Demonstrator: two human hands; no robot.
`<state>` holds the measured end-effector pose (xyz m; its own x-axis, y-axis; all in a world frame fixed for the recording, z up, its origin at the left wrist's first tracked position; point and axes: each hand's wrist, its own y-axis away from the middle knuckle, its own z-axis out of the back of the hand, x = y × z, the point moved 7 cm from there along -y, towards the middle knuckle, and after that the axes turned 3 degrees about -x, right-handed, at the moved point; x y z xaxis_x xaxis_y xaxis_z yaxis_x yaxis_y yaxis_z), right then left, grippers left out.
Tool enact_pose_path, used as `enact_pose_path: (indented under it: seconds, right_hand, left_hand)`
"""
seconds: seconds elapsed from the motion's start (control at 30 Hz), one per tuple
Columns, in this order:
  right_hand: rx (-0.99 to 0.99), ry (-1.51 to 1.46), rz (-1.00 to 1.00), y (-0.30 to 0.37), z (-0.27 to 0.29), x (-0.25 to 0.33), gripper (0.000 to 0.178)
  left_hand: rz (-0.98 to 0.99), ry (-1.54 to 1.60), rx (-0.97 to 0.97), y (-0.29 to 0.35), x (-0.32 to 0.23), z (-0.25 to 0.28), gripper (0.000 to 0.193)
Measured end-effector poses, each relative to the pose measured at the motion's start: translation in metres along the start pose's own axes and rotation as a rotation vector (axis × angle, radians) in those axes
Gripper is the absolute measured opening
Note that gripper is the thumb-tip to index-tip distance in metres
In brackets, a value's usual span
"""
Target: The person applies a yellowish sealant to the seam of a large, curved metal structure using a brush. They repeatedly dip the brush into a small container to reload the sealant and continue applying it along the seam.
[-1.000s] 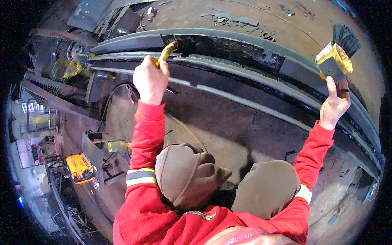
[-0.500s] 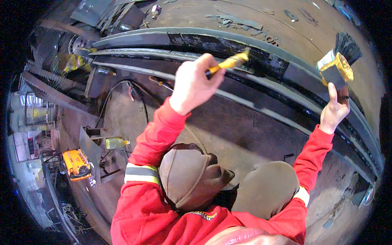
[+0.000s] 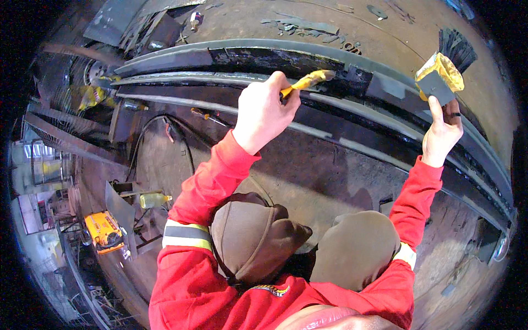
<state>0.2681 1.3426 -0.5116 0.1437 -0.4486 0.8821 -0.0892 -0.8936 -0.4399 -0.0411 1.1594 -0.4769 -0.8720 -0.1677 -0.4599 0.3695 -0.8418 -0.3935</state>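
My left hand is closed round the handle of a yellow-smeared paintbrush. The brush points right, its bristle end over the long dark metal beams; whether it touches them I cannot tell. On the right, my right hand is raised over the beams. Its thumb and fingers pinch a flat dark-grey piece in front of a small, yellow-smeared open container. A fan of black bristles shows just behind the container; I cannot tell whether it is joined to it.
A screwdriver and dark cable lie near the beams. To the left are a yellow-green bottle, an orange machine and scrap metal. Flat scraps lie beyond the beams. My knees are below.
The view has shifted a little. My right hand, with the grey piece and container, appears higher and farther left. The brush in my left hand has tilted slightly flatter.
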Motion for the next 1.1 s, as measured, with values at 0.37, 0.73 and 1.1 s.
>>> enact_pose_path:
  seconds: [0.37, 0.73, 1.1]
  right_hand:
    - [0.009, 0.027, 0.005, -0.003, 0.006, 0.0, 0.041]
    - [0.022, 0.141, 0.0, -0.003, 0.005, 0.003, 0.039]
    - [0.049, 0.096, -0.004, -0.004, 0.006, -0.006, 0.038]
  left_hand:
    - [0.157, -0.223, -0.375, 0.012, 0.078, 0.043, 0.021]
    - [0.089, -0.174, -0.345, 0.002, 0.06, 0.032, 0.023]
    - [0.045, 0.011, -0.296, 0.005, 0.077, 0.043, 0.024]
